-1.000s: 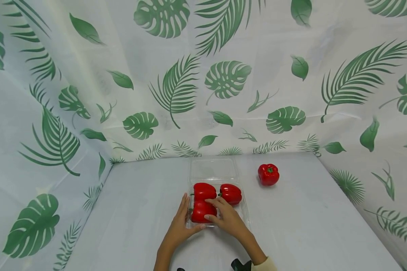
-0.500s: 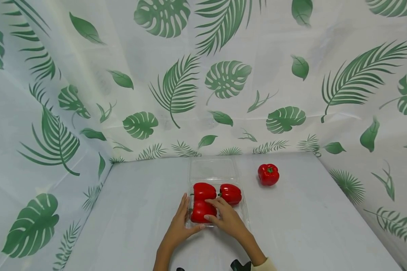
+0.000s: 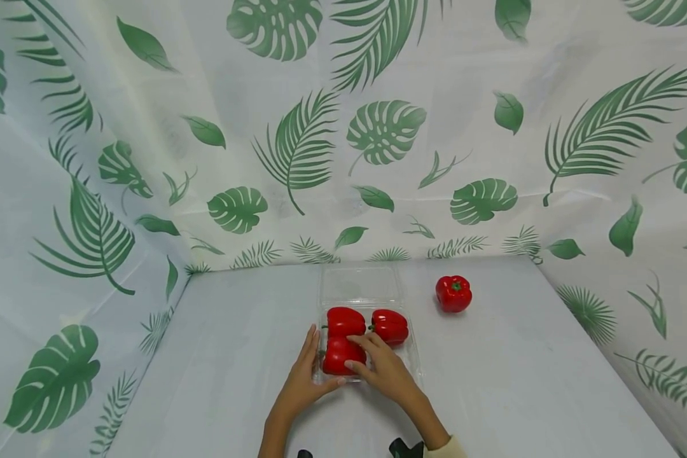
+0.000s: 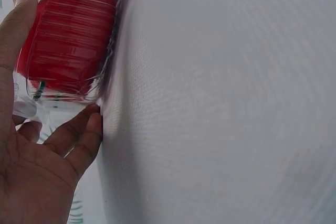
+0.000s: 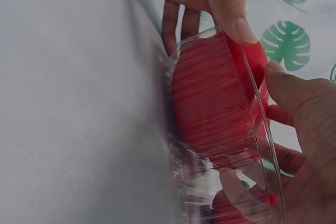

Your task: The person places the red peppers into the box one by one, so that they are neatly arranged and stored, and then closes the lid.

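A clear plastic clamshell container (image 3: 410, 362) lies with its lid raised at the back, with three red bell peppers inside. My right hand (image 3: 386, 370) grips the front left bell pepper (image 3: 338, 357) between thumb and fingers, as the right wrist view also shows. My left hand (image 3: 303, 376) steadies the container's near left corner, fingers straight along its left wall and thumb along the front rim. Behind the gripped pepper sits another bell pepper (image 3: 344, 320), and a third bell pepper (image 3: 390, 327) occupies the back right of the container.
A lone red bell pepper (image 3: 453, 294) stands upright on the white table (image 3: 492, 375), right of the container. The transparent lid (image 3: 359, 284) reaches back toward the leaf-patterned curtain (image 3: 298, 222). More curtain hangs at both sides.
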The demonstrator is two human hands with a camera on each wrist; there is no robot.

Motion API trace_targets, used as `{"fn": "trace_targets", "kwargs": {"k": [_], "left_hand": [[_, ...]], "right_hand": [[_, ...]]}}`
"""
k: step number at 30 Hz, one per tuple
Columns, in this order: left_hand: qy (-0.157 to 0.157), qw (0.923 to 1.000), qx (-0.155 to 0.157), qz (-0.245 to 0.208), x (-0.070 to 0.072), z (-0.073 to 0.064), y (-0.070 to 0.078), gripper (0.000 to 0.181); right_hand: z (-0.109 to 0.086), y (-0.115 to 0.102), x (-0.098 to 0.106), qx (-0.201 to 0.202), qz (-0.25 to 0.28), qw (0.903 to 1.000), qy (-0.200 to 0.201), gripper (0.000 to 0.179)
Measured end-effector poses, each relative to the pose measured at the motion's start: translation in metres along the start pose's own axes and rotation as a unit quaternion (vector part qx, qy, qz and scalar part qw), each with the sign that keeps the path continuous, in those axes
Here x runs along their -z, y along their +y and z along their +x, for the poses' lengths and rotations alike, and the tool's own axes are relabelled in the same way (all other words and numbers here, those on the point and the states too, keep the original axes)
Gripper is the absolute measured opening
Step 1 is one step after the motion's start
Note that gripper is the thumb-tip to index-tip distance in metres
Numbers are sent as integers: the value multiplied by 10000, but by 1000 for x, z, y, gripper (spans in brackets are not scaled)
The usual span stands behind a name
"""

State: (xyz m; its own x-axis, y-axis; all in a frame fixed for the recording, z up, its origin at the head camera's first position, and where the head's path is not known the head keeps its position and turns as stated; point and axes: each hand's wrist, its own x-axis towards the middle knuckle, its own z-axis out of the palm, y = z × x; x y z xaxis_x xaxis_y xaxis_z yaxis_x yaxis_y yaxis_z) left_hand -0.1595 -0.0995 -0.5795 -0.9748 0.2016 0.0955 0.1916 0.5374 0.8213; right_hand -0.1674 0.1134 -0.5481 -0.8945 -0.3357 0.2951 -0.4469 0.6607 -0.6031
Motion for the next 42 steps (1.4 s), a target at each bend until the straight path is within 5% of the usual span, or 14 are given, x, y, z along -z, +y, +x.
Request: {"fn": "trace_targets", "kwargs": {"k": [11, 21, 35, 42], "left_hand": [[-16, 9999, -25, -123, 1, 0, 1, 108], [-60, 9998, 170, -75, 0, 1, 1, 112], [-108, 9995, 280, -98, 0, 0, 3, 111], [-109, 9996, 247, -128, 1, 0, 3, 111]], "right_hand": [[-5, -3, 21, -365, 275, 9989, 88, 54], [-5, 14, 55, -440, 341, 9915, 1178, 42], [-14, 52, 82, -1651, 280, 9505, 2618, 27], [-13, 68, 85, -2450, 435, 9351, 2525, 46]]}}
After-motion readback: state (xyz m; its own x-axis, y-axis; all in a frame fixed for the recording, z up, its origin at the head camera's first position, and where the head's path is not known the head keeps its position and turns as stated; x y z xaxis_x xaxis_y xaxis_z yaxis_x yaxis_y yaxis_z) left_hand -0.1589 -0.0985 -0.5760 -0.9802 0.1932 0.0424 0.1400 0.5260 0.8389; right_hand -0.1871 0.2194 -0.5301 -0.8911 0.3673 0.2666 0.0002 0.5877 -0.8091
